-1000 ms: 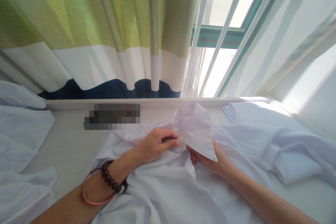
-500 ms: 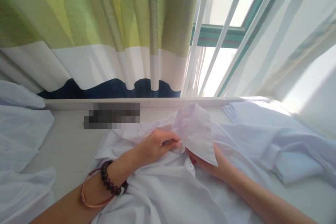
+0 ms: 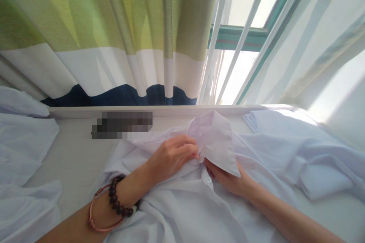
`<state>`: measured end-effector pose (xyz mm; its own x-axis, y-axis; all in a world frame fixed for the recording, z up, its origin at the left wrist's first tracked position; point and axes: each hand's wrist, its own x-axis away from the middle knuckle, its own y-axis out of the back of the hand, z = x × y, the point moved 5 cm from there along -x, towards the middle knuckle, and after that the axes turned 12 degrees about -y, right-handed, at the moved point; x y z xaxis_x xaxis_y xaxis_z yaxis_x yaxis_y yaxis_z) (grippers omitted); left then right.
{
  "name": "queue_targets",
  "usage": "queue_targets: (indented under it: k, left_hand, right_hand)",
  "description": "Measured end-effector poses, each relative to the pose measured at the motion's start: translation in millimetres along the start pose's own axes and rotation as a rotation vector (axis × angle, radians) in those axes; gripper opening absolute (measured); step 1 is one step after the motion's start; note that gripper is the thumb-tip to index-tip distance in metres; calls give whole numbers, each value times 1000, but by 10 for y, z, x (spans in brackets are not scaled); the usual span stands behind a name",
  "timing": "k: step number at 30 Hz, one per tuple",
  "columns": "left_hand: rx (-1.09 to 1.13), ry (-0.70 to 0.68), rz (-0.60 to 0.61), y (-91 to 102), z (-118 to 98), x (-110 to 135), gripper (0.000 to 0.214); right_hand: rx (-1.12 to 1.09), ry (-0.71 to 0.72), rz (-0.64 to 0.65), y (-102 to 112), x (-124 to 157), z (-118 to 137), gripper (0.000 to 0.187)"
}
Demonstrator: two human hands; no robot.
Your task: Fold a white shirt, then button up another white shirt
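A white shirt (image 3: 182, 205) lies spread in front of me, its collar (image 3: 219, 140) standing up toward the far edge. My left hand (image 3: 176, 155), with a beaded bracelet and a copper-coloured bangle on its wrist, pinches the shirt at the neck opening, left of the collar point. Beneath the right collar flap my right hand (image 3: 230, 178) is closed on the shirt's front edge, its fingertips partly covered by the collar. A white button (image 3: 209, 180) shows on the placket just below the fingers. Whether a button sits between the fingertips is hidden.
Folded white cloth (image 3: 273, 121) lies at the right, and more white cloth (image 3: 25, 144) at the left. A blurred-out dark object (image 3: 122, 124) rests near the back ledge (image 3: 76, 112). Behind hang a green, white and blue curtain (image 3: 114, 19) and white bars (image 3: 239, 38) before a window.
My left hand has rolled over slightly, its fingers curling more over the neck opening. The collar and my right hand have shifted a little to the right.
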<state>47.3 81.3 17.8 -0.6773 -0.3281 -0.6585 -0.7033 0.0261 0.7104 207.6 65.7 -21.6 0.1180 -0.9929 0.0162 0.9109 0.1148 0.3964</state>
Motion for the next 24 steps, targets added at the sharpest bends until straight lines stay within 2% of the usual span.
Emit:
queue_targets:
  k: [3,5,10,17,24]
  left_hand:
    - [-235,-79,-40,39,-90,-41,12]
    - [-301,-88,-23,31,-118,-57,8]
    - [-339,-48,16,-14,-106,-60,15]
    - [-395,-40,37,-47,-102,-69,6]
    - [-361,-64,6,-77,-106,-60,13]
  right_hand:
    - [39,10,14,-20,7,44,31]
    - [34,-18,17,-27,1,47,32]
    - [-14,-89,41,-42,-25,-8,33]
    - [14,0,54,-45,-46,-20,29]
    - [38,109,92,-44,-54,25,28]
